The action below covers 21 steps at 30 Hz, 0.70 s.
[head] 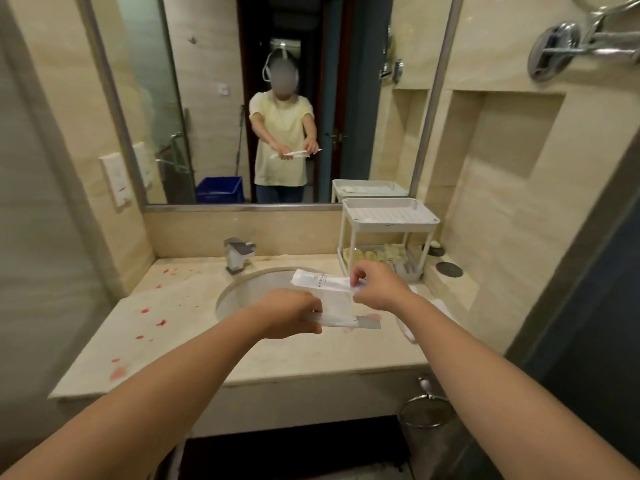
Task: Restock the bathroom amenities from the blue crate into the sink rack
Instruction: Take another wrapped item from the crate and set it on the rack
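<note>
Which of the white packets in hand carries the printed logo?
The wider white plastic packet pinched by the right hand; the narrow white packet gripped by the left hand shows none.

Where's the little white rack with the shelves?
In the head view the white rack stands at the back right of the counter, right of the tap and just behind the right hand, which pinches a white packet.

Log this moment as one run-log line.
left hand: holds long packet | right hand: pinches printed packet | position: over sink | rack: lower tier stocked
</note>
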Motion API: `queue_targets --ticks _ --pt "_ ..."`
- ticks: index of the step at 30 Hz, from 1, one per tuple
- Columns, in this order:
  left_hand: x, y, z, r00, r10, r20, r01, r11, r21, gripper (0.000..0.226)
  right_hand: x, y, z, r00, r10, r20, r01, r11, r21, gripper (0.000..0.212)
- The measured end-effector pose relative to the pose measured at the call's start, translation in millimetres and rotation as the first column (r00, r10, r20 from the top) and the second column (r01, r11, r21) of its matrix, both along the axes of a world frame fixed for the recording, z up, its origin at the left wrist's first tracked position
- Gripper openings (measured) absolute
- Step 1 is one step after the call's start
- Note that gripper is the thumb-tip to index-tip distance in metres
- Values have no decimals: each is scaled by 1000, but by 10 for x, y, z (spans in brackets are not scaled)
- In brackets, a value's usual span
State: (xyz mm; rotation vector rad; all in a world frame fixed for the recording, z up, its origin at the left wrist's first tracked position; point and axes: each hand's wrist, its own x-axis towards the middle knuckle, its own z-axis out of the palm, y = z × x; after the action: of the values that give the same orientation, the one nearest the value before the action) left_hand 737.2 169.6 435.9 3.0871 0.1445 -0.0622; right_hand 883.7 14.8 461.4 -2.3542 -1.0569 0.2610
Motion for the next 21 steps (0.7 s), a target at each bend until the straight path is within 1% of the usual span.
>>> queue_targets --ticks 4,9,15,21 --pt "495 283 165 995 -74 64 75 997 -10 28 394 203 95 998 -62 15 62 998 6 22" --pt "1038 568 252 983 -135 122 135 991 8 33 809 375 100 991 -132 15 131 991 28 22" --pt "1574 734 258 983 -164 78 167 985 -33 34 1256 465 49 985 -170 18 170 985 -8 24" --pt "2174 791 269 979 -194 59 195 981 -14 33 1915 511 72 982 -189 18 189 982 9 24"
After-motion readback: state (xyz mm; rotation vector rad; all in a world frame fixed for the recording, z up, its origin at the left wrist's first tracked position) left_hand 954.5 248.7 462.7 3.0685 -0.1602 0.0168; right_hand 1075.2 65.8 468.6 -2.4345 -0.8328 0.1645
